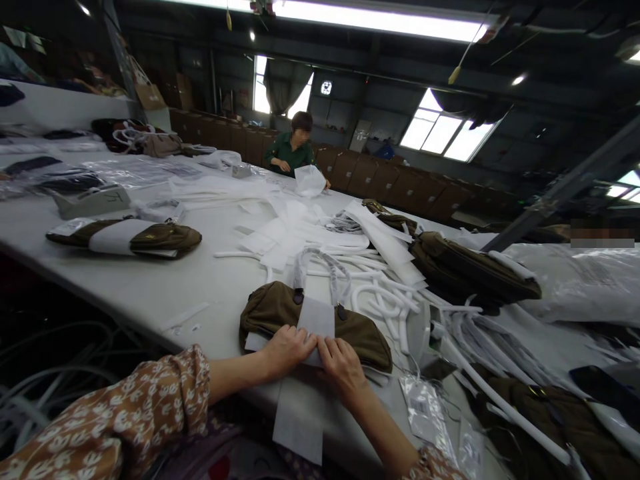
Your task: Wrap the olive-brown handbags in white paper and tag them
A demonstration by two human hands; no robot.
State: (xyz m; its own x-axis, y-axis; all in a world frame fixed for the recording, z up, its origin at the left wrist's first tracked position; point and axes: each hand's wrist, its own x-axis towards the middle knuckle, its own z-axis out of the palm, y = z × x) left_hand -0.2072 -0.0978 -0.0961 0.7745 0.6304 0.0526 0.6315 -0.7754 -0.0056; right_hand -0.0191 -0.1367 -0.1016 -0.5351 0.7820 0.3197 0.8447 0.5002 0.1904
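Bag [273, 310] of brown-green cloth lies on the white table [215, 293], close to its near edge, just under and beyond the person's fingers. A pale paper strip [318, 315] passes across the middle of this bag, and both hands meet on it at the bag's near side. The left hand [287, 349] has its fingers bent and gripping the strip; the right hand [342, 365], almost touching the left one, also grasps it with curled fingers.

The cloth looks matt and soft, and the bag has a long, low shape with rounded ends. Its two handles [324, 263] rise in an arch on the far side, wrapped in crinkled, shiny clear plastic, with dark tabs at their feet. The strip is flat and smooth. Beyond are smooth white tubes [385, 300], curved like loops, and thin paper sheets [280, 230] in a loose heap. To the left rests a similar banded bag [167, 237].

The hands cover the near end of the strip, so I cannot see how it closes there. Another pale piece [299, 420] hangs below the table edge; whether it joins the strip, I cannot tell. The right sleeve [435, 465] is cut off by the bottom border.
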